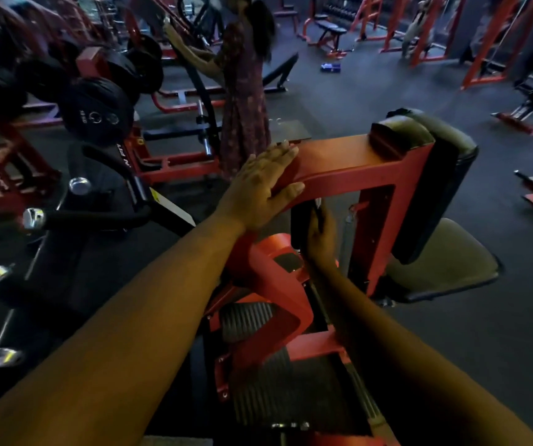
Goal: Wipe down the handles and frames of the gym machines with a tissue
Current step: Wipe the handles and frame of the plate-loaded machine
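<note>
**Left hand flat on red frame, right hand low in shadow, tissue not clearly visible**

Hard to read first: I can't pick out the tissue with confidence. A thin pale sliver shows just above the right hand (321,235), could be it, can't confirm. That hand sits low in shadow against a black upright part of the machine, blurred; fingers look curled but I can't tell whether they hold anything. Both forearms run off the bottom edge of the view.

Left hand (260,185): fingers straight and together, palm pressed flat on the left end of the red frame (348,162), thumb hooked under its lower edge. Not gripping.

Black back pad (435,175) is mounted at the frame's right end, seat pad (451,262) below it. Weight stack (258,320) is partly hidden behind red frame members.

Room: open dark floor (387,91) to the right and beyond the pad. Left side tight: black plates (97,111) on a neighbouring machine and chrome-capped bars (35,218) close by. Another person (245,91) stands just beyond the frame's far end, working on a machine there.
</note>
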